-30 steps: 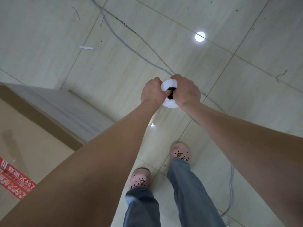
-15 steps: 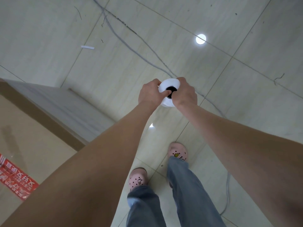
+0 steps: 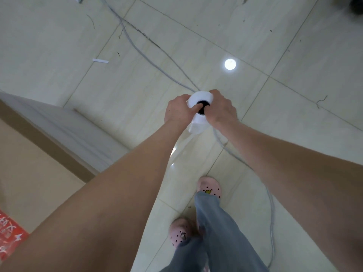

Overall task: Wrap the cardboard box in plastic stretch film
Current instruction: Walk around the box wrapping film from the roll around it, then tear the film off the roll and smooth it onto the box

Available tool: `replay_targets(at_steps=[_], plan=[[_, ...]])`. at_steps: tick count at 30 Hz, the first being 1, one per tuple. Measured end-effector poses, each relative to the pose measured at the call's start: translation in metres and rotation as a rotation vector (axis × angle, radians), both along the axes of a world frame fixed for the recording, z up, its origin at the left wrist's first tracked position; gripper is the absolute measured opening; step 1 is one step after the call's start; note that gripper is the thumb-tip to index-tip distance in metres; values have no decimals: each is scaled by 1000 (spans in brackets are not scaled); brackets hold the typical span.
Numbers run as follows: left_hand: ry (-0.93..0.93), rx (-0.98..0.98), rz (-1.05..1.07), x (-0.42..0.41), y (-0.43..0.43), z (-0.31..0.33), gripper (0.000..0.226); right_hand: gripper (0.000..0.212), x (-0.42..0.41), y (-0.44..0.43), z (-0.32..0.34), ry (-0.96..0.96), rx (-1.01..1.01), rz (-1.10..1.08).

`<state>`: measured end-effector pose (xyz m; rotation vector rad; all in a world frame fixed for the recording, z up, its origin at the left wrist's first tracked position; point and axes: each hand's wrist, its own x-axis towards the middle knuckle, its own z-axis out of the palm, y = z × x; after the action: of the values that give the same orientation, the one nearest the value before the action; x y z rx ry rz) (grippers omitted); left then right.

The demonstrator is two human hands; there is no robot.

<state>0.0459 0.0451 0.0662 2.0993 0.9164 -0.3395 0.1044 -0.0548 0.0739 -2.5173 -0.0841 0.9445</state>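
Since half a second ago the floor marks have slid down the frame. The bright light spot (image 3: 230, 64) and the white scrap (image 3: 100, 61) sit lower, and a dark object (image 3: 356, 4) now shows in the upper right corner. The rear clog (image 3: 179, 234) has dropped toward the bottom edge. Both hands still clasp the roll of stretch film (image 3: 200, 98) at centre frame. The left hand (image 3: 176, 111) curls round its left side, thumb laid toward the dark core. The right hand (image 3: 221, 110) wraps the right side, hiding most of the roll's wall. The cardboard box (image 3: 29, 173) is cut off at the lower left, and its greyish side is probably already under film. A crumpled film tail (image 3: 196, 128) hangs below the white roll.
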Motion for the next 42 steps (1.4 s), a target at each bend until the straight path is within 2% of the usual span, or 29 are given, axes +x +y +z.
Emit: replay_targets(at_steps=[7, 14, 18, 21, 24, 27, 32, 40, 42], plan=[[-95, -134, 7, -33, -6, 5, 45, 57, -34, -14, -5, 37, 180, -249], [6, -144, -16, -69, -22, 14, 77, 55, -50, -26, 14, -22, 204, -212], [67, -14, -50, -84, -33, 1, 73, 53, -63, -35, 8, -3, 190, -186], [82, 101, -1, -89, -43, -8, 50, 44, -75, -53, -4, 8, 45, -46], [56, 230, 79, -91, -53, -15, 23, 32, -84, -70, -17, -173, -36, 214], [34, 275, 179, -96, -58, -21, 20, 30, -87, -79, -25, -349, 4, 423], [23, 322, 256, -107, -67, -42, 19, 33, -96, -85, -41, -526, 46, 676], [10, 473, 146, -103, -67, -65, 20, 43, -74, -45, -49, -1033, 59, 1047], [-1, 499, 134, -105, -62, -70, 18, 40, -68, -34, -48, -1076, 32, 1144]])
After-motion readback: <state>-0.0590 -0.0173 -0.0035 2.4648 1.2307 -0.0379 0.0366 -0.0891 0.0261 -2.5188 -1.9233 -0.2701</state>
